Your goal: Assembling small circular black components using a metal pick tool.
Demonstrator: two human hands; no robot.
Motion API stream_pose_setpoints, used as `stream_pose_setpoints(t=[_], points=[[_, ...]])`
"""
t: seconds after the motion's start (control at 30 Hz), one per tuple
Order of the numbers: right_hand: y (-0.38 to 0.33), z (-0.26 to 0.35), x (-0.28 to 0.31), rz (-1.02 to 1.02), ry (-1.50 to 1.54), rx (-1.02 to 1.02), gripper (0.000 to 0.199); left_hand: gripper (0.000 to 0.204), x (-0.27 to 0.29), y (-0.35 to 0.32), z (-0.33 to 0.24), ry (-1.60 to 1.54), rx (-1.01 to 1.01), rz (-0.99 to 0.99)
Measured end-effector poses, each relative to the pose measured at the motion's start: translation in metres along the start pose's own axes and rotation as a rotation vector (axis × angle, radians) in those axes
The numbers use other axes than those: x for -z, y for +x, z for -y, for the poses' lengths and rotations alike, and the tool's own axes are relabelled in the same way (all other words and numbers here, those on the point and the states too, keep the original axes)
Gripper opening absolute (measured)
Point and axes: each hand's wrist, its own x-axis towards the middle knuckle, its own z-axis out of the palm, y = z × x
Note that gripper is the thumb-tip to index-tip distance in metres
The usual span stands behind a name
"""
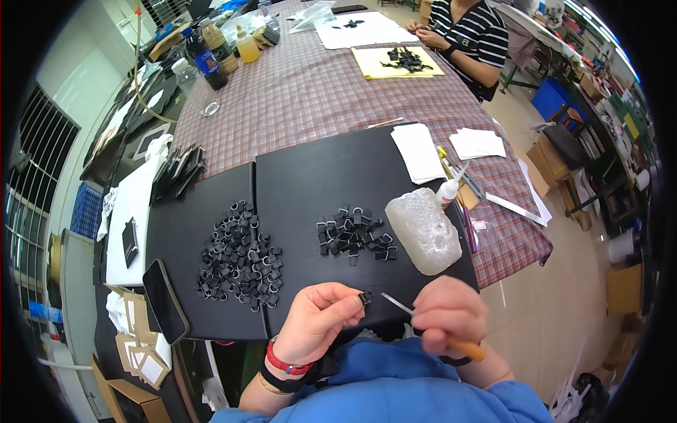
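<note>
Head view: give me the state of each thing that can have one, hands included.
left hand: pinching a small black clip at its fingertips
right hand: closed on a thin tool, metal tip near the clip
large clip pile: loose heap on the left black mat
small clip pile: spread on the right black mat
phone: screen dark
glue bottle: lying tilted
</note>
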Motion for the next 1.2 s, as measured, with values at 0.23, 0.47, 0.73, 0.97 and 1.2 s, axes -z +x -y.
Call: stream_pose_setpoints(t=[0.23, 0.47, 0.73, 0.97, 1.2], points=[[-0.011, -0.012, -0.018, 0.022, -0.011, 0.094, 0.015, 0.012, 0.001, 0.0, 0.001, -0.045, 0.017, -0.008], [-0.014, -0.013, -0.018, 0.022, 0.0, 0.092, 0.015, 0.012, 0.001, 0.0, 0.0, -0.067, 0.014, 0.012], [-0.017, -0.013, -0.023, -0.141, 0.065, -0.086, 0.03, 0.014, 0.005, 0.001, 0.005, -0.125, -0.015, 0.106], [-0.01, -0.003, -0.033, -0.034, 0.113, -0.401, 0.025, 0.016, -0.002, -0.004, 0.01, 0.035, -0.074, 0.006], [-0.009, 0.0, -0.032, -0.02, 0.174, -0.46, 0.024, 0.014, -0.009, -0.006, 0.015, 0.098, -0.147, -0.077]])
